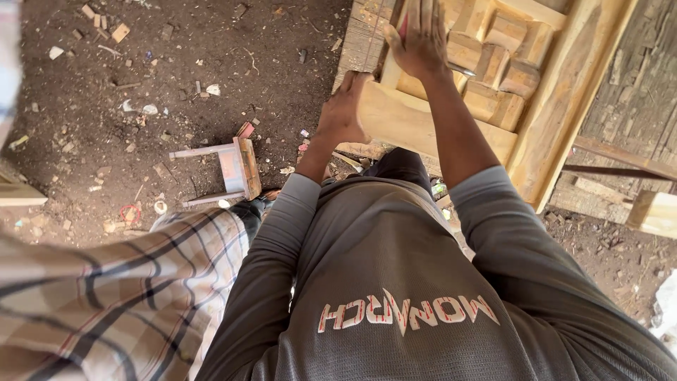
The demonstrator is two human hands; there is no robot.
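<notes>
Wood: a pale carved door panel (557, 92) fills the frame from 12 to 2 o'clock, with raised blocks (497, 67) set in steps across its middle.
Left hand (343, 113): at about 12 o'clock, curled over the near end of the panel's lower rail (416, 127), fingers wrapped round the edge and gripping it.
Right hand (422, 39): higher up, at 12 to 1 o'clock, laid flat on the panel with fingers stretched upward and close together; something reddish shows by its thumb side, too small to tell what.
Sleeves: grey long sleeves (282, 240) run back to a grey shirt at 6 o'clock.
Other person: a checked sleeve (113, 296) at 8 o'clock.
Ground: dark dirt (211, 63) strewn with wood chips.
Stool: a small one (229, 173) tipped on its side at 9 to 10 o'clock, well apart from the panel.
</notes>
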